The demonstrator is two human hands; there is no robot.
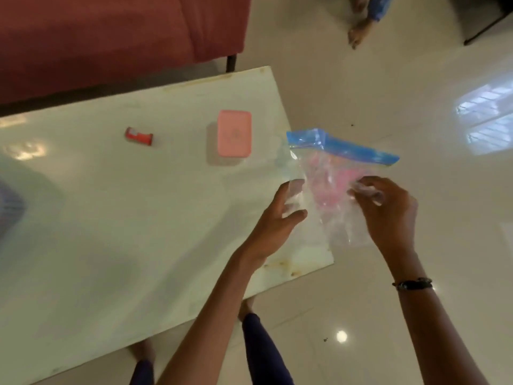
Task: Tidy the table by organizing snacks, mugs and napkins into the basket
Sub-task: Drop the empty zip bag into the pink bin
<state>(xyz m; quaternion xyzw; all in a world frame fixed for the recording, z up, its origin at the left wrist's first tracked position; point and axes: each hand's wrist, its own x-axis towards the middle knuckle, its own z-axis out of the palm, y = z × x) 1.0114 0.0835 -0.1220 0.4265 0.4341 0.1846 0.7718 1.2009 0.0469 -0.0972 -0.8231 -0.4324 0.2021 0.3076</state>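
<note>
A clear zip bag (330,187) with a blue seal strip and pink contents hangs in the air over the table's right edge. My right hand (385,209) pinches its right side. My left hand (280,220) touches its left side with fingers spread. On the white table (125,218) lie a pink-lidded box (234,133) and a small red snack packet (138,135). No basket is in view.
A red sofa (111,37) stands behind the table. Another person's feet (361,26) are on the glossy floor at top right. A blurred bluish object (8,207) sits at the table's left edge. My own feet show below the table's near edge.
</note>
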